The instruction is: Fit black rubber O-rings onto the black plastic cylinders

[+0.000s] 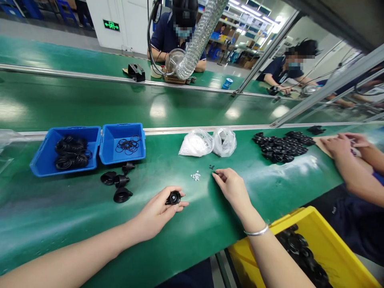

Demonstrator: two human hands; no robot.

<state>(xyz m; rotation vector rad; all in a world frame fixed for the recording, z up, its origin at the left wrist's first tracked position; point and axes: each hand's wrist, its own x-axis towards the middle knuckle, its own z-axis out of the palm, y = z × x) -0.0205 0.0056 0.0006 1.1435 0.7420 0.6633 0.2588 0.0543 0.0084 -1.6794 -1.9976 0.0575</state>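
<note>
Currently a small round black part [173, 197] is held in the left hand [156, 216], pinched between thumb and curled fingers, just above the green belt [75, 216] near the front edge. The right hand [232, 188] is laid on the belt to the right, palm down, its fingers loosely extended and gripping nothing that can be seen; its fingertips [216, 174] are pointed far and left, just short of a few tiny dark pieces [211, 167]. A small cluster of white bits [195, 175] is found a little further left, between the two hands. Of the two, the right hand is clearly the nearer to the dark pieces, which lie beyond its fingertips.
</note>
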